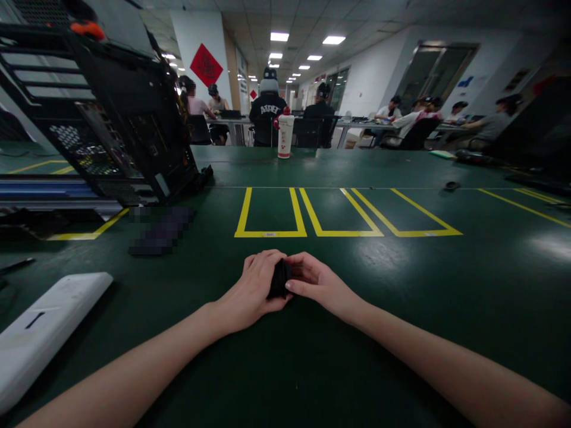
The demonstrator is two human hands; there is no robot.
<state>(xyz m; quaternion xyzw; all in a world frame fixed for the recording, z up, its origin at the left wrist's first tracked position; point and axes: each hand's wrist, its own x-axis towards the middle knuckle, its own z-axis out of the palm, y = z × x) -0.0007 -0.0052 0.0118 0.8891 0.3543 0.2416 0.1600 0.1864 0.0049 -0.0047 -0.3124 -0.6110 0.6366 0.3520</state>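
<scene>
A small black object point(279, 279) is held between my two hands, low over the green table or resting on it. Its exact kind cannot be made out. My left hand point(256, 284) wraps round its left side, with the fingers over the top and the thumb near the bottom. From the right, my right hand point(317, 284) curls its fingers and thumb against the object's right edge. Much of the object is hidden by my fingers.
Yellow tape outlines point(270, 234) mark the green table point(357, 368) ahead. An open black computer case point(129, 137) stands at the left. Nearer lie a white elongated device point(49, 327) and a blurred dark item point(163, 230). A white bottle point(285, 137) stands farther back; people sit beyond.
</scene>
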